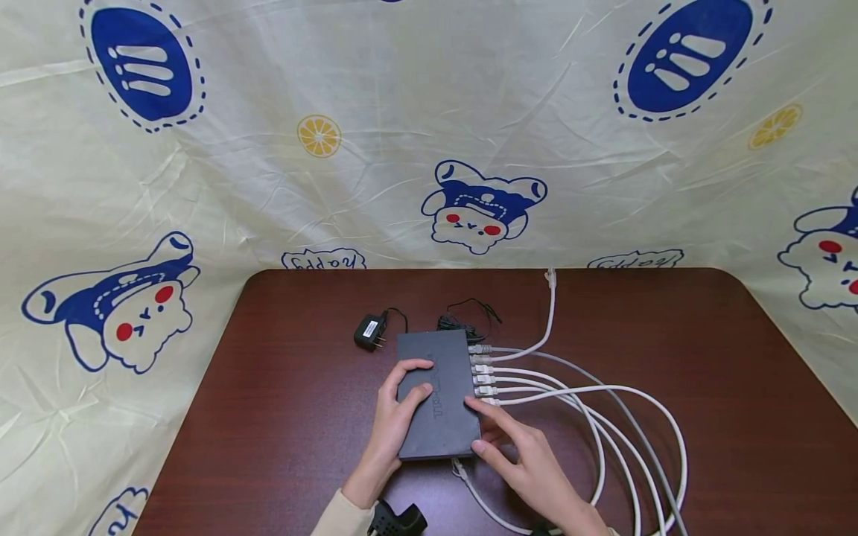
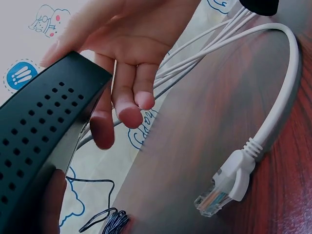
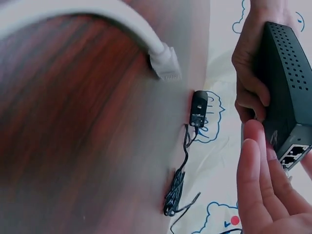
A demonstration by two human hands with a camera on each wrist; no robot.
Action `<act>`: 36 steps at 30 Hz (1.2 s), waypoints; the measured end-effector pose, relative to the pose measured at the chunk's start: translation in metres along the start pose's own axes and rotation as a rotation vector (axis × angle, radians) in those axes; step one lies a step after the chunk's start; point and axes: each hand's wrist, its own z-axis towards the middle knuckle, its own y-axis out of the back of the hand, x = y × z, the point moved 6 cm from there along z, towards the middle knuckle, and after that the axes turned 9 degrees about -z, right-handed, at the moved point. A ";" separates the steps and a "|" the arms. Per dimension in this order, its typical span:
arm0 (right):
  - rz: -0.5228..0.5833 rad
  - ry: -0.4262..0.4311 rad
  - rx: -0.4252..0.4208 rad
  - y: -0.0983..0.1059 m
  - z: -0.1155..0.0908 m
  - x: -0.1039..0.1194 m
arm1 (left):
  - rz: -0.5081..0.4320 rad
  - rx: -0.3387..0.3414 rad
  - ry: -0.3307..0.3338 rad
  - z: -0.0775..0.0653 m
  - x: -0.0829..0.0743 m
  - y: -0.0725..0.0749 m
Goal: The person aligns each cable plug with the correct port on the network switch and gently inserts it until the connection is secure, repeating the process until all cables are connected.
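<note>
A dark flat network switch (image 1: 436, 432) is raised off the table between both hands. My left hand (image 1: 390, 424) grips its left side, thumb and index finger on top; in the right wrist view curled fingers (image 3: 256, 92) wrap its underside. At the near right corner my right hand (image 1: 536, 465) holds the edge, thumb and index finger touching it, the other fingers (image 2: 129, 114) below. Several white network cables (image 1: 576, 394) and one grey cable (image 1: 623, 402) run from the switch's right side. Two sockets (image 3: 295, 153) show on the switch's end.
A black power adapter (image 1: 369, 333) lies behind the switch with its coiled cord (image 1: 462, 327). One white cable end (image 1: 551, 279) reaches the table's back edge. Another white plug (image 1: 459, 467) lies near the switch's front. A patterned cloth (image 1: 375, 208) hangs behind the brown table (image 1: 288, 387).
</note>
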 end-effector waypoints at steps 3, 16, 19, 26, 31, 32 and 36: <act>0.086 -0.028 0.015 -0.003 0.000 -0.001 | -0.005 0.005 -0.004 0.000 0.000 0.000; 0.342 -0.126 0.035 -0.010 -0.004 -0.006 | 0.012 0.100 0.009 0.002 0.004 -0.001; 0.363 -0.128 0.029 -0.010 -0.004 -0.008 | 0.003 0.124 0.025 0.001 0.005 -0.001; 0.417 -0.123 0.019 -0.014 -0.005 -0.012 | -0.010 0.143 0.078 -0.001 0.010 0.000; 0.455 -0.151 0.035 -0.019 -0.005 -0.018 | -0.030 0.145 0.117 -0.003 0.015 0.002; 0.459 -0.153 0.037 -0.019 -0.005 -0.019 | -0.031 0.145 0.119 -0.003 0.016 0.002; 0.464 -0.152 0.034 -0.021 -0.006 -0.022 | -0.033 0.147 0.107 -0.003 0.016 0.005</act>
